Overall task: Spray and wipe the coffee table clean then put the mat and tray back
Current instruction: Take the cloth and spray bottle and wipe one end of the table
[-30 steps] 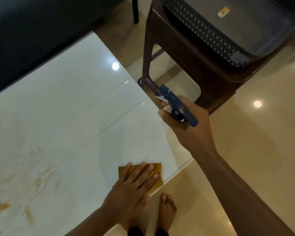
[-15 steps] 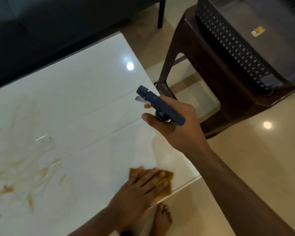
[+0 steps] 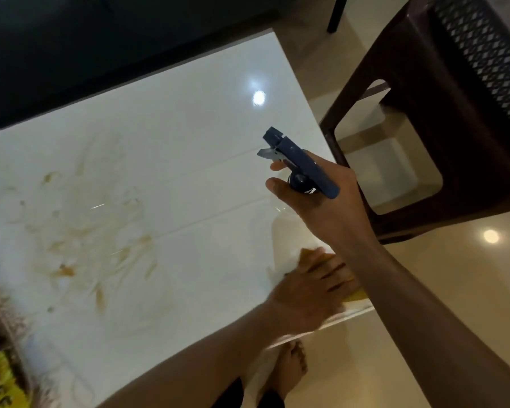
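The white glossy coffee table [image 3: 174, 136] fills the left and middle of the view, with brown smears [image 3: 95, 240] across its left half. My right hand [image 3: 321, 198] grips a spray bottle with a dark blue trigger head [image 3: 298, 161], held above the table's right part, nozzle pointing up-left. My left hand [image 3: 306, 293] presses flat on a yellow-brown cloth [image 3: 355, 294] at the table's near right corner; most of the cloth is hidden under the fingers and my right forearm. A patterned mat's edge [image 3: 0, 366] shows at the bottom left.
A dark brown plastic stool [image 3: 442, 119] with a perforated top stands right beside the table's right edge. A dark sofa [image 3: 86, 54] runs along the far side. My bare foot [image 3: 289, 369] is on the beige tiled floor below the table's near edge.
The view has swung left, bringing the smears and the mat edge into sight. My right hand has carried the spray bottle left, over the table. My left hand stays on the cloth.
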